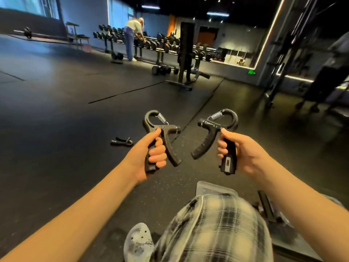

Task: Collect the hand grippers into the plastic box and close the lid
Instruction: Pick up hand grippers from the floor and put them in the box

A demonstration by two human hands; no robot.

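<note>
Two black hand grippers (162, 135) (217, 137) stand upright in the air. A third (121, 141) lies on the floor. The clear plastic box (211, 189) sits low, partly hidden.

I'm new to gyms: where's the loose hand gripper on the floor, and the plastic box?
Hand gripper on the floor (121, 142): head view, its handles.
Plastic box (211, 189): head view, clear rim above the knee.

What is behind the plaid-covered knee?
Behind the plaid knee, a corner of the clear plastic box shows on the floor. The knee covers the rest, so its contents cannot be seen.
</note>
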